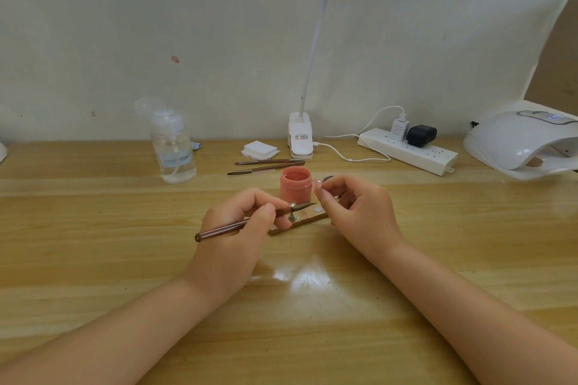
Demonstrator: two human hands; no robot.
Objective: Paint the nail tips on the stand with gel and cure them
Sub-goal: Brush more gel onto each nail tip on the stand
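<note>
Nail-tip stand (pixel 298 223) sits at frame centre on the counter (pixel 93 244), a brown strip between the two hands, long axis running lower left to upper right. One metal post with a round head stands near its left part; small pale discs show further right on the strip. Can't tell if a tip is mounted on the post.

Left hand (pixel 237 228) is just left of the stand, fingers curled round a brown brush (pixel 250 220). Brush handle trails to lower left, bristle tip points right and slightly up, crossing right at the post head. Brush axis lies roughly along the stand axis.

Right hand (pixel 353 206) is at the stand's right end, fingers bent, thumb and forefinger pinching something small and pale near the upper right, likely a nail tip, too small to be sure. It covers the strip's right end.

Judgement: brush hand is nearer the post, so the stroke falls to the left hand; right hand steadies or feeds tips.

Just behind the stand, touching distance from both hands, stands the open pink gel jar (pixel 296 184). Two spare brushes (pixel 266 166) lie behind it. Pump bottle (pixel 173 147) stands centre left. Curing lamp (pixel 519 141) is at far right edge, well apart, opening facing lower right; the right hand is the nearer one for that.
</note>
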